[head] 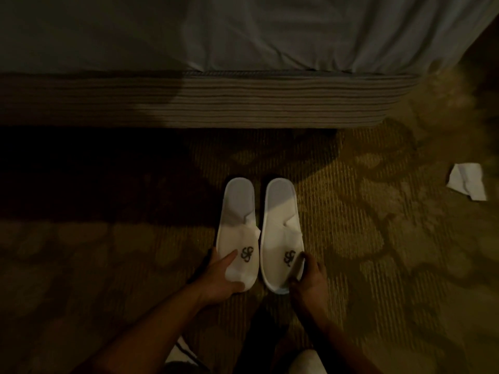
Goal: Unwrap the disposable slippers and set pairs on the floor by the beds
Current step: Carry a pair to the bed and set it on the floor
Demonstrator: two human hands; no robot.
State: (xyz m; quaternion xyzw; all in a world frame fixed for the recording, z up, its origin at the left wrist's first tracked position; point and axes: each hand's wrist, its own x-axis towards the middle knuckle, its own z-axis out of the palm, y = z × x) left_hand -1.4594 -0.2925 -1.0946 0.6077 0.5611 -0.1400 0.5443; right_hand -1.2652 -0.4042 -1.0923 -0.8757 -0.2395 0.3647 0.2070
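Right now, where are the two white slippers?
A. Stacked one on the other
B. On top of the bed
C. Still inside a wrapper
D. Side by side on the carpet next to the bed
D: the left slipper and right slipper lie side by side on the carpet in front of the bed, with the left hand and right hand holding their near ends.

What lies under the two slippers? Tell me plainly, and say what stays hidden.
Patterned carpet lies under both slippers, beside the bed. The left hand and right hand grip their toe ends. The carpet right beneath the soles is covered, so nothing there can be seen.
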